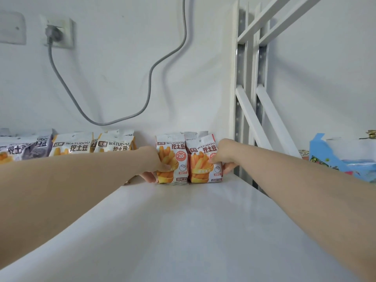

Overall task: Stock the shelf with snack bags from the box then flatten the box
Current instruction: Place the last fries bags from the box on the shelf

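I face a white wall (122, 78). Upper left, a grey plug (54, 33) sits in a socket (68, 38), its cable (150, 82) looping down. White metal uprights (249, 88) stand right of centre.

White wall (122, 78) at back. Upper L: socket (64, 31) w/ grey plug (54, 33) in it. Grey cable (150, 78) drops from the plug, loops low, then climbs out of the top edge. Blank wall plate (12, 27) further L, blurred. Far R: blue pkg (318, 148), printed pattern along its lower part. Small gold-coloured obj (371, 134) behind it, too cut off to ID.
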